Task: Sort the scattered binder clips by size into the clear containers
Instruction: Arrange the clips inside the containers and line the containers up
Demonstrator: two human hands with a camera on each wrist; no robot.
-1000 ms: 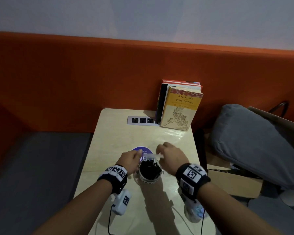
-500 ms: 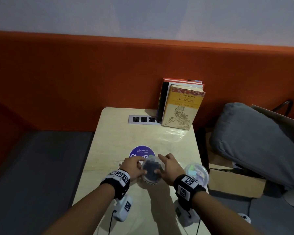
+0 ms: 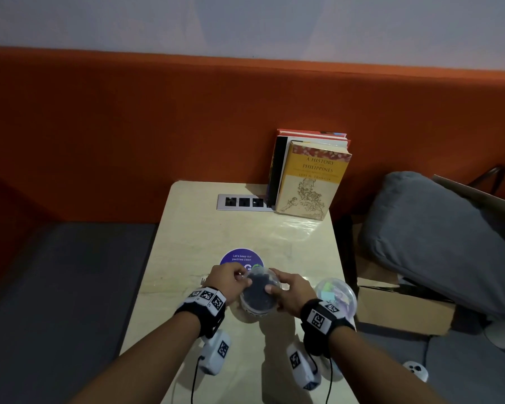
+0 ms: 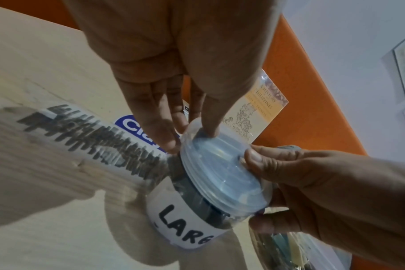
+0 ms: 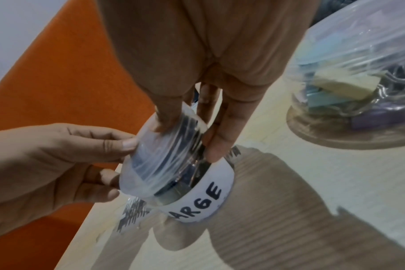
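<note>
Both hands, left hand (image 3: 230, 282) and right hand (image 3: 292, 289), keep gripping the clear lid (image 4: 222, 169) on the LARGE container (image 3: 257, 301), barely shifted in 0.5 s.

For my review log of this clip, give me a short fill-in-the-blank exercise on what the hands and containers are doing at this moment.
1. The handwritten label on the container that both hands are working on reads ____.
2. The left hand and right hand both grip the clear ____ on top of that container.
3. The second container, to the right, holds ____ clips rather than black ones.
4. The yellow book stands at the table's ____ edge.

Missing words: LARGE; lid; pastel-coloured; far
</note>
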